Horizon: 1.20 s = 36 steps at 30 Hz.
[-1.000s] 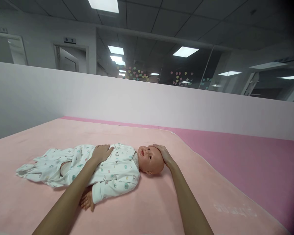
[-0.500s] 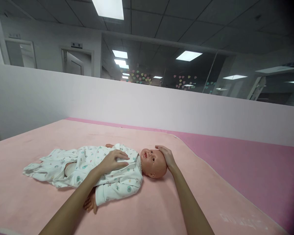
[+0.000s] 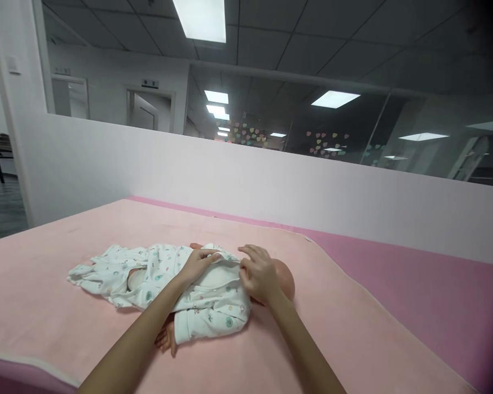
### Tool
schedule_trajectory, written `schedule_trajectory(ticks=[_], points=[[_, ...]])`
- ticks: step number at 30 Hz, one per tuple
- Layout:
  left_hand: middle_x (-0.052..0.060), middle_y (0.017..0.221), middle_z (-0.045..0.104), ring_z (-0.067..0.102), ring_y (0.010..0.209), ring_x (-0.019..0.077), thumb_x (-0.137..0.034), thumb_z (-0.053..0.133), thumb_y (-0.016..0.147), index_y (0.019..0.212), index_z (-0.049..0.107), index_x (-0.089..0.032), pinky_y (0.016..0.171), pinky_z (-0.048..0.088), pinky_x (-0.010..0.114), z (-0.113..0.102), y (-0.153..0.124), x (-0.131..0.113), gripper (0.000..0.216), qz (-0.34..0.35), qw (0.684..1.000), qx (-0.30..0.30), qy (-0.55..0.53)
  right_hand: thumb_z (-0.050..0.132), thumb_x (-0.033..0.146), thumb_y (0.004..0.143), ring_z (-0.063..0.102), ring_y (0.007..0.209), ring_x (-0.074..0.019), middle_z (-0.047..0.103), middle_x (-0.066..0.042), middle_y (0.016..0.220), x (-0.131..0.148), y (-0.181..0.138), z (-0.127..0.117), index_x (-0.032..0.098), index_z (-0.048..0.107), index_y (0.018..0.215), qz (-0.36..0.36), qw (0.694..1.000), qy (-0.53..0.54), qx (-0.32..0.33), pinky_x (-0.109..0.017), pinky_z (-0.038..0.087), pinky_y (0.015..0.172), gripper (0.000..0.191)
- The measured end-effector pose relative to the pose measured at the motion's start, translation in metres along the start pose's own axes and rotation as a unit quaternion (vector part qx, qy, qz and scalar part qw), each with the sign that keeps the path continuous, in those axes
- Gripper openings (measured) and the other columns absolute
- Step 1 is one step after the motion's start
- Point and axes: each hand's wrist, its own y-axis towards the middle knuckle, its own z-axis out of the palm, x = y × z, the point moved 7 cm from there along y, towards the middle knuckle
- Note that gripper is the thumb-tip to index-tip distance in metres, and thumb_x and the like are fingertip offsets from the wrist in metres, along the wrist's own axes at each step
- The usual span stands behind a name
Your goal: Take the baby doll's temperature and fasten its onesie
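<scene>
Item: baby doll [image 3: 285, 276], laid on its back on a pale pink blanket [image 3: 332, 328] over a pink bed [image 3: 435, 273], head toward the right. Dressed in a white printed sleepsuit [image 3: 156, 271].
Left hand [image 3: 199, 262]: fingers closed on the sleepsuit's front edge at the chest, which is drawn open.
Right hand [image 3: 258, 273]: placed at the collar, over the doll's face; the grip appears to be a pinch on the fabric, though this is not clearly shown.
Risk: the head, left unsupported, could roll aside if the collar is pulled; the near sleeve [image 3: 205, 328] could snag on the arm.
</scene>
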Motion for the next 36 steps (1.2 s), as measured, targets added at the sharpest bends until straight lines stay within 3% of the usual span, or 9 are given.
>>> schedule_trajectory(ticks=[3, 7, 13, 17, 21, 23, 26, 31, 36], points=[[0.005, 0.097, 0.067, 0.058, 0.093, 0.0219, -0.044, 0.055, 0.073, 0.092, 0.069, -0.016, 0.081, 0.044, 0.029, 0.000, 0.000, -0.001, 0.037, -0.009, 0.999, -0.001, -0.034, 0.044, 0.015, 0.073, 0.040, 0.112, -0.0221, 0.051, -0.005, 0.121, 0.013, 0.005, 0.036, 0.019, 0.065, 0.073, -0.014, 0.988, -0.070, 0.135, -0.037, 0.030, 0.093, 0.021], [0.005, 0.101, 0.066, 0.056, 0.100, 0.0228, -0.043, 0.057, 0.072, 0.094, 0.068, -0.017, 0.088, 0.042, 0.030, 0.007, -0.001, -0.006, 0.036, 0.004, 0.999, 0.031, -0.037, 0.038, 0.018, 0.080, 0.041, 0.110, -0.0270, 0.046, -0.015, 0.125, 0.000, 0.010, 0.063, 0.013, 0.066, 0.086, 0.055, 0.955, -0.181, 0.227, -0.041, 0.030, 0.088, 0.029], [0.004, 0.098, 0.067, 0.056, 0.100, 0.0224, -0.043, 0.055, 0.073, 0.097, 0.067, -0.017, 0.087, 0.043, 0.030, 0.009, -0.002, -0.004, 0.037, 0.010, 0.998, 0.049, -0.024, 0.037, 0.013, 0.080, 0.050, 0.088, -0.0259, 0.061, -0.016, 0.088, -0.013, 0.010, 0.080, 0.012, 0.066, 0.079, 0.131, 0.916, -0.245, 0.290, -0.044, 0.030, 0.082, 0.029], [0.005, 0.095, 0.068, 0.059, 0.091, 0.0211, -0.044, 0.055, 0.073, 0.091, 0.068, -0.017, 0.081, 0.044, 0.028, 0.003, 0.001, 0.002, 0.035, 0.014, 1.000, 0.008, 0.020, 0.041, 0.008, 0.077, 0.050, 0.086, -0.0237, 0.060, -0.012, 0.082, -0.001, 0.009, 0.066, 0.014, 0.064, 0.074, 0.084, 0.934, -0.249, 0.241, -0.043, 0.025, 0.089, 0.024], [0.006, 0.080, 0.069, 0.061, 0.078, 0.0191, -0.044, 0.057, 0.071, 0.093, 0.067, -0.015, 0.071, 0.046, 0.027, 0.000, 0.002, 0.009, 0.037, -0.011, 0.999, -0.018, 0.032, 0.042, 0.011, 0.080, 0.047, 0.095, -0.0235, 0.060, -0.010, 0.086, 0.012, 0.005, 0.024, 0.015, 0.060, 0.077, 0.072, 0.962, -0.231, 0.129, -0.041, 0.022, 0.094, 0.019], [0.006, 0.083, 0.069, 0.061, 0.081, 0.0195, -0.043, 0.057, 0.071, 0.089, 0.068, -0.015, 0.074, 0.045, 0.028, 0.003, 0.001, 0.007, 0.035, -0.009, 1.000, 0.000, 0.028, 0.041, 0.017, 0.083, 0.049, 0.092, -0.0211, 0.060, -0.008, 0.085, 0.011, 0.001, -0.002, 0.016, 0.057, 0.076, 0.091, 0.975, -0.189, 0.070, -0.038, 0.026, 0.091, 0.018], [0.006, 0.086, 0.069, 0.060, 0.087, 0.0209, -0.041, 0.061, 0.068, 0.080, 0.070, -0.016, 0.079, 0.044, 0.029, 0.011, -0.002, 0.003, 0.029, -0.015, 0.998, 0.061, 0.013, 0.041, 0.027, 0.084, 0.049, 0.066, -0.0148, 0.055, -0.001, 0.062, -0.008, -0.010, -0.031, 0.017, 0.050, 0.063, 0.175, 0.980, -0.092, 0.005, -0.031, 0.034, 0.075, 0.026], [0.009, 0.090, 0.067, 0.060, 0.088, 0.0202, -0.034, 0.069, 0.062, 0.090, 0.067, -0.015, 0.078, 0.046, 0.029, 0.010, -0.007, -0.009, 0.035, -0.028, 0.993, 0.077, -0.084, 0.037, 0.043, 0.085, 0.041, 0.051, -0.0117, 0.043, 0.003, 0.048, -0.043, -0.038, -0.037, 0.019, 0.042, 0.056, 0.329, 0.922, 0.163, -0.120, -0.023, 0.033, 0.052, 0.038], [0.005, 0.078, 0.066, 0.058, 0.077, 0.0152, -0.030, 0.072, 0.058, 0.082, 0.068, -0.016, 0.070, 0.044, 0.026, -0.001, -0.006, -0.015, 0.029, -0.020, 0.982, 0.008, -0.190, 0.037, 0.045, 0.085, 0.041, 0.046, -0.0099, 0.041, 0.004, 0.047, -0.028, -0.041, -0.014, 0.020, 0.041, 0.060, 0.314, 0.860, 0.374, -0.148, -0.022, 0.035, 0.049, 0.036]])
